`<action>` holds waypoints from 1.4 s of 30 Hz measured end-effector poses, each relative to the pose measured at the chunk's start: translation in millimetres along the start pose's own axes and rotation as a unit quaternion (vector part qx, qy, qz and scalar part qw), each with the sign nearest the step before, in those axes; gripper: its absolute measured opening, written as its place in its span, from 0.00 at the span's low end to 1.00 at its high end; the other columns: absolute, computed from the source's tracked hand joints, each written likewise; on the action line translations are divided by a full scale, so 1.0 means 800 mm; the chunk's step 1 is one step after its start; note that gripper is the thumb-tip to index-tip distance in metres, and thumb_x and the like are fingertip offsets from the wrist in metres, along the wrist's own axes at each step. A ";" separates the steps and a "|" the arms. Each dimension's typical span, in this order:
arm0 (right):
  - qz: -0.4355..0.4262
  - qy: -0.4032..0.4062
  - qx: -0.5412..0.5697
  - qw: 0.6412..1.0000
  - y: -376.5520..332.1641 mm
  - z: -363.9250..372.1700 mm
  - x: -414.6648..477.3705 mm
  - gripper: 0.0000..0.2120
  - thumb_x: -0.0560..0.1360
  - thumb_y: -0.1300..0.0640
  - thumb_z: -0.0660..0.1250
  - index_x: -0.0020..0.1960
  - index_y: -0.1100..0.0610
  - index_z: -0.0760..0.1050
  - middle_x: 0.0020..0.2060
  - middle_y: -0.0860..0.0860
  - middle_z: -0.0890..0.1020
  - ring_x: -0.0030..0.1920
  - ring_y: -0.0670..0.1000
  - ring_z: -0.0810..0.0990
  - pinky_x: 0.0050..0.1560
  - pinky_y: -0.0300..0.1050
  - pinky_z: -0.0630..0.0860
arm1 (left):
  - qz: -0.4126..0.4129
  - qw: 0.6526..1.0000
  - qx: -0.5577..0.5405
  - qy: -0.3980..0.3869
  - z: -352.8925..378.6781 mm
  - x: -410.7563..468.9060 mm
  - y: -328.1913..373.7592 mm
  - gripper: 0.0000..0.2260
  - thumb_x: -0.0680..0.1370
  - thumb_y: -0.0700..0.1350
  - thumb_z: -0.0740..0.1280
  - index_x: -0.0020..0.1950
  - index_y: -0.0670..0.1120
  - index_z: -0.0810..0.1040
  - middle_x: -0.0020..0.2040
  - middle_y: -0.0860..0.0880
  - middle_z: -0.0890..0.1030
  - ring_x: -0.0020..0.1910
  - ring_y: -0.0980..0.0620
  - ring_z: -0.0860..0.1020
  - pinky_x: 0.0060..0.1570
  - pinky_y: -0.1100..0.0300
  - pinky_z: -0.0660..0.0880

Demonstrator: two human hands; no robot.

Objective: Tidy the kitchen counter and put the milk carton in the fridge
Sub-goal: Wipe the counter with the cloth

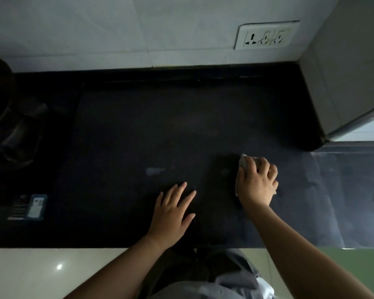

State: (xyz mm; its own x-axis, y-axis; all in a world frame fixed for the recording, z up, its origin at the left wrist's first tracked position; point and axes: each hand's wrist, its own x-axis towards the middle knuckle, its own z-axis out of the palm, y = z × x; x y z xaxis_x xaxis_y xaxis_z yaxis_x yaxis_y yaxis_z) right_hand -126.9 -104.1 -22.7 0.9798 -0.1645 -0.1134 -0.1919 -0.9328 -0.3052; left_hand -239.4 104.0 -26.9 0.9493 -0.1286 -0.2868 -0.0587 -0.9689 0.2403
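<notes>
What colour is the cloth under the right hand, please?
Pale beige cloth, seen in the head view.

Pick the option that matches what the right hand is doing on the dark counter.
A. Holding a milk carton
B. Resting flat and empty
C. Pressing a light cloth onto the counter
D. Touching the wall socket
C: the right hand is closed over a light cloth on the counter, while the left hand lies flat and empty.
</notes>
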 end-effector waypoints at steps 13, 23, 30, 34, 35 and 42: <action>-0.059 -0.005 0.049 0.997 0.012 -0.010 0.032 0.18 0.78 0.48 0.58 0.67 0.48 0.67 0.66 0.57 0.66 0.66 0.62 0.59 0.59 0.61 0.65 | -0.032 0.999 0.009 0.007 0.002 -0.003 0.009 0.24 0.76 0.58 0.52 0.73 0.57 0.58 0.76 0.50 0.58 0.74 0.46 0.60 0.68 0.43 0.62; -0.282 -0.019 0.006 0.959 0.026 0.004 -0.014 0.19 0.74 0.45 0.57 0.59 0.53 0.75 0.57 0.59 0.76 0.58 0.60 0.66 0.49 0.58 0.75 | -0.064 0.997 -0.028 0.027 0.007 -0.008 0.021 0.23 0.77 0.57 0.51 0.73 0.57 0.59 0.76 0.51 0.57 0.75 0.48 0.56 0.70 0.44 0.58; -0.139 -0.002 0.042 0.989 -0.003 0.002 0.023 0.16 0.77 0.50 0.61 0.63 0.52 0.73 0.62 0.61 0.71 0.63 0.65 0.63 0.56 0.63 0.69 | -0.071 0.996 -0.043 0.018 0.001 -0.007 0.023 0.23 0.78 0.56 0.51 0.73 0.57 0.57 0.77 0.51 0.53 0.76 0.49 0.52 0.72 0.44 0.55; -0.178 -0.026 0.017 0.984 -0.039 0.018 -0.007 0.17 0.76 0.48 0.59 0.63 0.51 0.72 0.62 0.60 0.71 0.62 0.64 0.64 0.54 0.62 0.71 | -0.047 0.996 -0.075 0.009 -0.008 -0.007 0.013 0.22 0.79 0.54 0.54 0.73 0.57 0.58 0.77 0.52 0.54 0.75 0.51 0.51 0.72 0.46 0.54; -0.211 -0.029 0.009 0.977 -0.041 0.020 -0.025 0.17 0.76 0.47 0.58 0.62 0.51 0.72 0.61 0.60 0.73 0.60 0.64 0.66 0.52 0.62 0.72 | -0.035 0.995 -0.088 0.017 -0.013 -0.008 0.008 0.21 0.79 0.53 0.56 0.73 0.56 0.60 0.76 0.52 0.56 0.75 0.51 0.54 0.71 0.46 0.56; -0.223 -0.029 -0.019 0.974 -0.021 0.018 -0.079 0.21 0.75 0.43 0.54 0.62 0.51 0.73 0.61 0.58 0.74 0.61 0.63 0.66 0.55 0.60 0.73 | -0.028 0.996 -0.070 0.055 -0.035 -0.032 -0.083 0.22 0.76 0.56 0.52 0.70 0.55 0.65 0.73 0.50 0.65 0.72 0.49 0.63 0.68 0.44 0.62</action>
State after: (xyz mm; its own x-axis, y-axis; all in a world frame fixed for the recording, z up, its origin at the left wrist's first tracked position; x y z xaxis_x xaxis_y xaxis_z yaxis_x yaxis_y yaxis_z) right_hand -186.2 -73.2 -24.3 0.9604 0.2770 -0.0313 0.2552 -0.9188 -0.3011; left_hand -251.5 177.5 -9.4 0.9783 -0.0451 -0.2024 0.0306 -0.9340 0.3558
